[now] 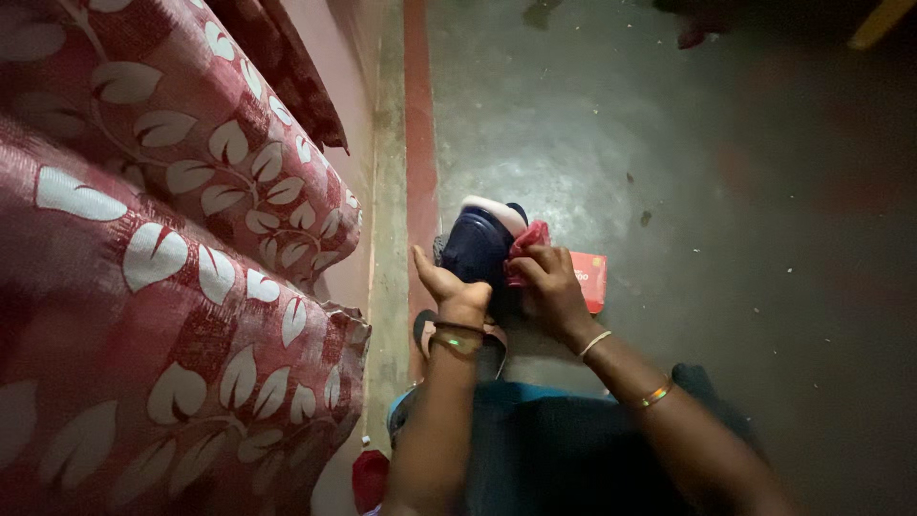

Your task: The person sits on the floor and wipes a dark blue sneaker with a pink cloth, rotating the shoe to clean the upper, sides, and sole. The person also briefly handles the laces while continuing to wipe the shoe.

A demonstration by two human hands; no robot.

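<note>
A dark navy shoe (478,244) with a white sole is held up above the floor, toe pointing away from me. My left hand (449,287) grips its near left side, a bangle on that wrist. My right hand (549,287) presses a small red cloth (528,239) against the shoe's right side. Both wrists wear thin bangles.
A red box (590,279) lies on the grey concrete floor (745,191) just right of my right hand. A maroon sofa with white leaf print (162,239) fills the left side. A sandal (425,330) sits under my left wrist. My dark lap is at the bottom.
</note>
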